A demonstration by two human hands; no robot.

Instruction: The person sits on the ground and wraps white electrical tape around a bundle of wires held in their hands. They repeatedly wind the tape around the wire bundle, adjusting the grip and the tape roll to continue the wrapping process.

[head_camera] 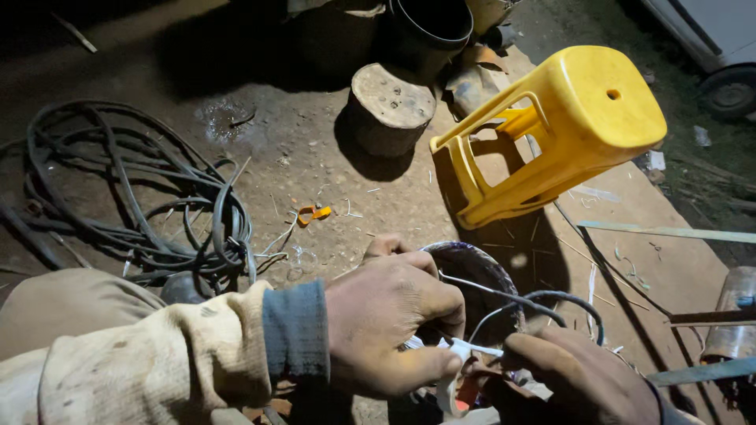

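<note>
Our left hand (390, 315) pinches a white strip (472, 348) whose other end our right hand (579, 378) grips, just before a round motor housing (480, 275). Grey wires (543, 297) hang loose, so the binding looks unfinished.

We see a bright yellow plastic stool (551, 130) against the dull brown dirt ground (299, 157). We note a black coil of cable (134, 197), a small orange scrap (313, 212), and a grey-brown stump (391, 106). The sleeve (173, 354) is dirty cream with a dark blue-grey cuff (295, 330). We find a white strip (472, 348) between the hands, and thin grey wires (535, 299) over a dark, pale-rimmed round container (480, 283).
</note>
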